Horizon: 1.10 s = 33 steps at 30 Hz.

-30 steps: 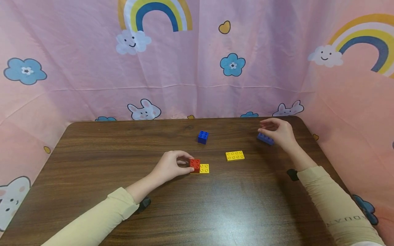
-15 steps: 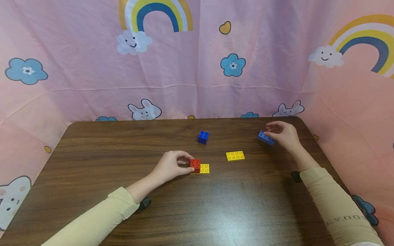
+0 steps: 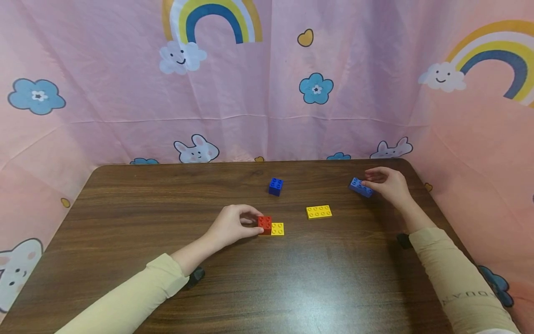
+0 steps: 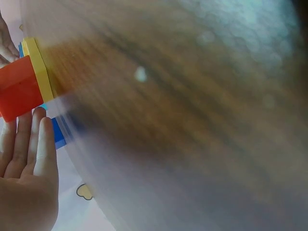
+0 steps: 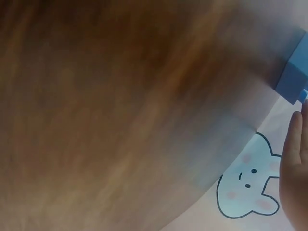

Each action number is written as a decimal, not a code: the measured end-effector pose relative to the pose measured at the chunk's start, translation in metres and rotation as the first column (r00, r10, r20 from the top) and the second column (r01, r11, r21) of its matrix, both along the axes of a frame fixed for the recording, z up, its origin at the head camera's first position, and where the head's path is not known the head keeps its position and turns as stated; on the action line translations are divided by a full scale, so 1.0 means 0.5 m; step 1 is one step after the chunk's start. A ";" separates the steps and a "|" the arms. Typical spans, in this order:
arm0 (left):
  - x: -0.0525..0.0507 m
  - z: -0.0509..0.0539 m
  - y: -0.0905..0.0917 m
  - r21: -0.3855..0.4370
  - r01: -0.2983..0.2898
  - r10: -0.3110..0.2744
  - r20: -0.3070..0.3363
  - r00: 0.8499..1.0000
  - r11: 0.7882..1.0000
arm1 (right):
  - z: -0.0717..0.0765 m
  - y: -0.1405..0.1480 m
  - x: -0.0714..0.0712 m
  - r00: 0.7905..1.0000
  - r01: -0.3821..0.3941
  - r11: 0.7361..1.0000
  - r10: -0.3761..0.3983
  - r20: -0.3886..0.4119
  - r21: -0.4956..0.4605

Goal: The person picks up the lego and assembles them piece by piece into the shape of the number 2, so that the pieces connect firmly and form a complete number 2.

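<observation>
A red square toy brick sits on the left half of a yellow flat brick, whose right studs show. My left hand holds the red brick, thumb at its front and fingers behind. In the left wrist view the red brick lies at the fingertips. At the far right a long blue brick rests on the table. My right hand hovers at its right end, thumb and fingers apart. The right wrist view shows the blue brick just past the fingertips; whether they touch I cannot tell.
A dark blue square brick stands behind the red one. Between it and my right arm lies another yellow flat brick. The brown wooden table meets a patterned pink curtain at its back edge.
My right hand has drawn back to the right and slightly nearer, uncovering more of the long blue brick. The left hand and the red brick stay in place.
</observation>
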<state>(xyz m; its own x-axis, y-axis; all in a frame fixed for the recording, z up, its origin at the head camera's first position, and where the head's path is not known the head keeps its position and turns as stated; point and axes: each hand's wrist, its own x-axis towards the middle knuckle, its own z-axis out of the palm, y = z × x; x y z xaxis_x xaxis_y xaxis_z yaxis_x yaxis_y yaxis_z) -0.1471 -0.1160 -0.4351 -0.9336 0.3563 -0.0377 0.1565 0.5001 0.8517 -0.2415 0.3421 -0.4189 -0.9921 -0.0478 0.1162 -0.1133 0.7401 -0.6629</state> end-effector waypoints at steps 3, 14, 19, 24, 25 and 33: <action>-0.001 -0.001 0.000 0.001 0.005 -0.005 -0.002 1.000 1.000 | -0.001 0.004 -0.002 1.000 0.004 1.000 -0.004 0.027 0.018; 0.000 0.004 0.002 -0.016 -0.013 0.013 0.020 1.000 1.000 | -0.007 0.007 -0.005 0.996 -0.019 0.998 0.014 0.084 0.056; 0.003 0.006 0.002 -0.018 -0.010 0.010 0.023 1.000 1.000 | -0.010 0.007 -0.007 0.997 -0.026 0.997 0.021 0.074 0.069; 0.002 0.005 0.002 -0.017 -0.008 0.008 0.025 1.000 1.000 | -0.012 0.009 -0.007 0.996 -0.035 0.997 0.028 0.089 0.071; 0.002 0.005 0.002 -0.018 -0.009 0.009 0.026 1.000 1.000 | -0.012 0.009 -0.006 0.995 -0.039 0.996 0.032 0.095 0.074; 0.003 0.006 0.003 -0.020 -0.007 0.008 0.027 1.000 1.000 | -0.013 0.009 -0.005 0.988 -0.081 0.993 0.069 0.139 0.088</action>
<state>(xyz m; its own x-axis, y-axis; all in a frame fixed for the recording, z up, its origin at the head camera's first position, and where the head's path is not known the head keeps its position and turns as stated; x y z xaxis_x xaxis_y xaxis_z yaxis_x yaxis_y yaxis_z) -0.1455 -0.1143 -0.4322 -0.9349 0.3481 -0.0697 0.1300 0.5185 0.8451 -0.2440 0.3465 -0.4256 -0.9915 -0.1270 -0.0278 -0.0845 0.7921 -0.6046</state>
